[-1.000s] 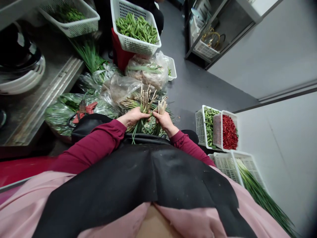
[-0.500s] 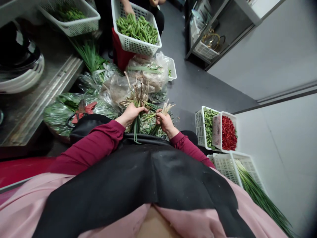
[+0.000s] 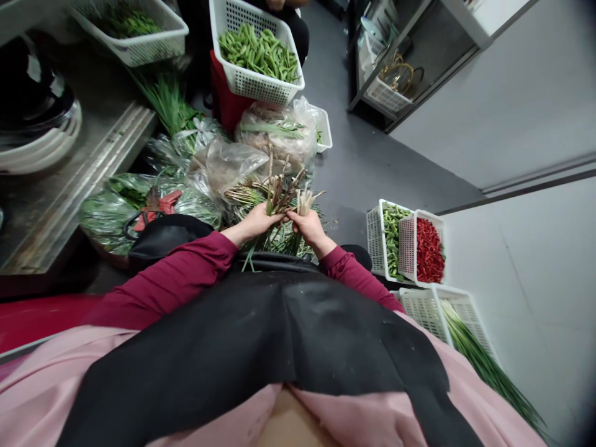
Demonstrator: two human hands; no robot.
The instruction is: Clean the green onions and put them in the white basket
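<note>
My left hand point(image 3: 259, 222) is closed around a bunch of unpeeled green onions point(image 3: 280, 189), their brown, rooty ends pointing up and away from me. Several peeled green onions point(image 3: 305, 202) with clean white ends are gripped in my right hand point(image 3: 309, 228). The fingertips of both hands meet between the two bunches, and whatever they pinch there is too small to make out. Green leaves hang below my hands over the black apron point(image 3: 279, 323). Beyond my left hand lies a pile of more green onions point(image 3: 244, 194), partly hidden.
Plastic bags of greens point(image 3: 116, 208) lie to the left, beside a metal ledge point(image 3: 79, 186). Ahead stands a white basket of green peppers point(image 3: 261, 56), a person behind it. On the right are baskets with red chilies point(image 3: 429, 251) and long green onions point(image 3: 488, 366).
My left hand has moved right with its bunch, so both hands now touch. The other person's hand has left the basket of green peppers.
</note>
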